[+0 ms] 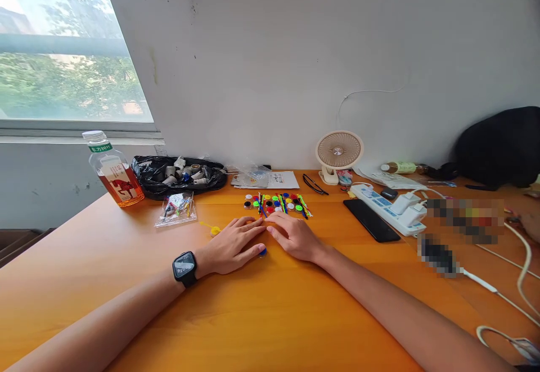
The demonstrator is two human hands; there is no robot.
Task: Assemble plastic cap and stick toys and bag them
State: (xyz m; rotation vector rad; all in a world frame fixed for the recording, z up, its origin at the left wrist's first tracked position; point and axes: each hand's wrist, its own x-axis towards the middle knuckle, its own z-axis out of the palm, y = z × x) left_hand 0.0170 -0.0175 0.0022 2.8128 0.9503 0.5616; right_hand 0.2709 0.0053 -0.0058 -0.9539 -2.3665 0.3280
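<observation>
A small blue round plastic piece (262, 252) lies on the table at the edge of the left hand (236, 245), showing just below its thumb side, in the gap between the two hands. The left hand rests flat, palm down, with its fingers spread loosely. It grips nothing and at most touches the blue piece with its edge. The right hand (295, 237) also lies flat and empty, its fingertips meeting those of the left.

Just beyond the fingertips sits a tight cluster of small coloured discs and thin coloured sticks (276, 203). As things lie, most of the pieces seem to be out and gathered there. The blue piece and a small yellow piece with a thin stem (214, 229), left of the left hand, lie apart from the group, and a clear plastic bag of similar parts (176, 209) lies further left, with its parts inside.

A black smartwatch (184, 268) is on the left wrist. Further out on the orange wooden table (270, 316) are:
- a black plastic bag of spools (179, 175)
- a clear bottle of amber drink (113, 172)
- a small beige desk fan (338, 152)
- a pair of black-framed glasses (314, 184)
- a black phone lying flat (371, 220)
- a white power strip (390, 209)
</observation>
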